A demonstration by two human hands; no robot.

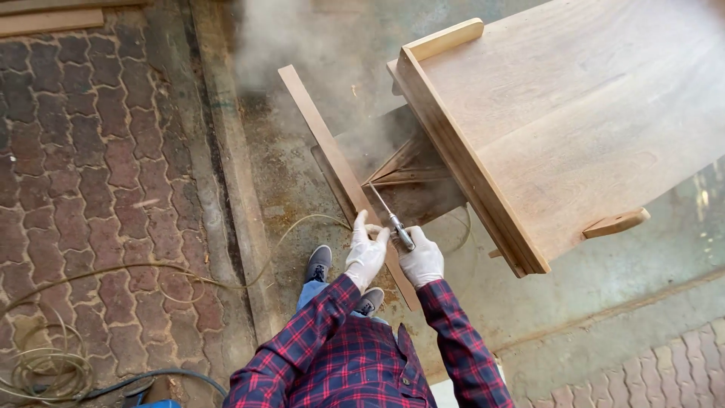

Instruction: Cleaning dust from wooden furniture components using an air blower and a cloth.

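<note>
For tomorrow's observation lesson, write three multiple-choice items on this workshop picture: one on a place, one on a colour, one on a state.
1. Where does the loose coil of thin hose lie?
A. on the wooden furniture piece
B. on the paving bricks at lower left
C. over the person's shoulder

2. What colour are the gloves on both hands?
A. white
B. black
C. yellow

3. What is the state of the air near the nozzle tip?
A. clear
B. hazy with dust or spray
C. full of flames

Answers:
1 B, the hose coil rests on the paving bricks.
2 A, the left hand and right hand wear white gloves.
3 B, a pale cloud hangs beyond the metal blow tool, beside the wooden furniture piece.
</note>
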